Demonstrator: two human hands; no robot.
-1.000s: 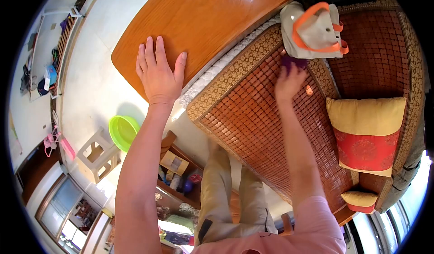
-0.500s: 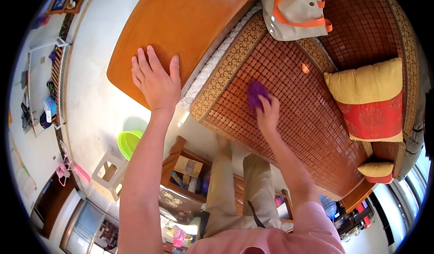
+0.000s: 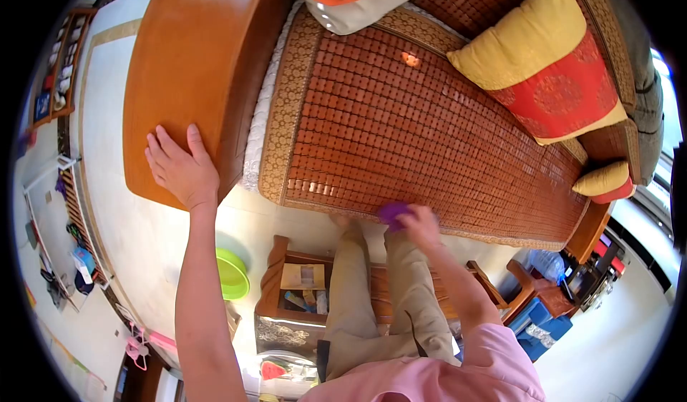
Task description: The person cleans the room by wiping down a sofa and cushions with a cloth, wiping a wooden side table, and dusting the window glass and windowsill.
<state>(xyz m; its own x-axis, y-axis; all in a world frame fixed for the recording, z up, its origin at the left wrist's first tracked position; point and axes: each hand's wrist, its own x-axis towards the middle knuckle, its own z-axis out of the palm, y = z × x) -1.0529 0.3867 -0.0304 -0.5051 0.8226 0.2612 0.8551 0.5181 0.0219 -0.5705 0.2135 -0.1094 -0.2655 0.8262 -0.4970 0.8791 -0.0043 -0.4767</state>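
Cloth (image 3: 393, 214) clamped in my right hand (image 3: 422, 228) at the mat's near edge (image 3: 315, 206), left hand (image 3: 186, 171) splayed on the armrest (image 3: 189, 66), I can't judge what's done or left.

No legible lettering, labels, brands, numbers or signs, either near the fingers (image 3: 169, 141) or farther away.

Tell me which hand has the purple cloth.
The right hand: it holds the purple cloth at the brown mat's front edge. The left hand holds nothing and rests palm-down on the wooden surface.
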